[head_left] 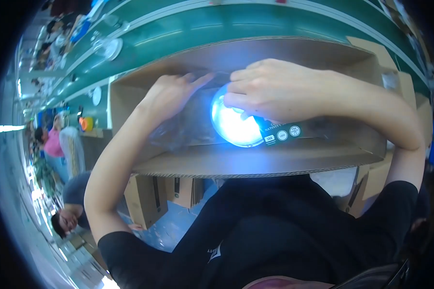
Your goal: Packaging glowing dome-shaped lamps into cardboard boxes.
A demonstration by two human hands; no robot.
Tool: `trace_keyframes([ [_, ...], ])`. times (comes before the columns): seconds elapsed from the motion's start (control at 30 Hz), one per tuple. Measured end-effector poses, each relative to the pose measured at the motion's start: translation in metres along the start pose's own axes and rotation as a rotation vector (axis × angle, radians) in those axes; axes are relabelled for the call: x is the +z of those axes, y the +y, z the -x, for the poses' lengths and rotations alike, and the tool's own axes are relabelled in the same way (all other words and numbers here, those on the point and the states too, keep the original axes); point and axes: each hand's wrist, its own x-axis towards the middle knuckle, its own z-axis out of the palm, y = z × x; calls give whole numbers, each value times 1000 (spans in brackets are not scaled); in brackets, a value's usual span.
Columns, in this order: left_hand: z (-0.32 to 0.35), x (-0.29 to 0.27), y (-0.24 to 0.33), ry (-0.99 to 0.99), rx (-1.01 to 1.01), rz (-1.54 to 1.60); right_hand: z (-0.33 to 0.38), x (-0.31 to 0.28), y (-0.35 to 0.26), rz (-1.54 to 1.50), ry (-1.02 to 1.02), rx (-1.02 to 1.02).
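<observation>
A long cardboard box (188, 164) stands open in front of me, with both my arms reaching into it. Inside, a round clear globe (234, 126) glows bright blue-white; the glare hides its details. A dark green printed card (282, 135) lies against its right side. My right hand (267, 91) is closed on the globe's upper part, its fingers curled. To the left, my left hand (171, 94) has its fingers stretched out beside crumpled clear plastic (176, 130), with no grasp visible.
Behind the box runs a green conveyor belt (178, 31) with clear domed items (112, 48) on it at the far left. Cardboard boxes (147, 200) stand below, near my left elbow. A person (74, 212) is at the lower left, others farther back.
</observation>
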Motion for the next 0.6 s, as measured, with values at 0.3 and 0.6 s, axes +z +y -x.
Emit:
trace_keyframes([
  [0.3,65,-13,4,-173,-149,-98,-87,69,-1,-49,96,-71],
  [0.6,61,58,-4,-1049,-64,294,-99,78,27,-26,13,-22],
])
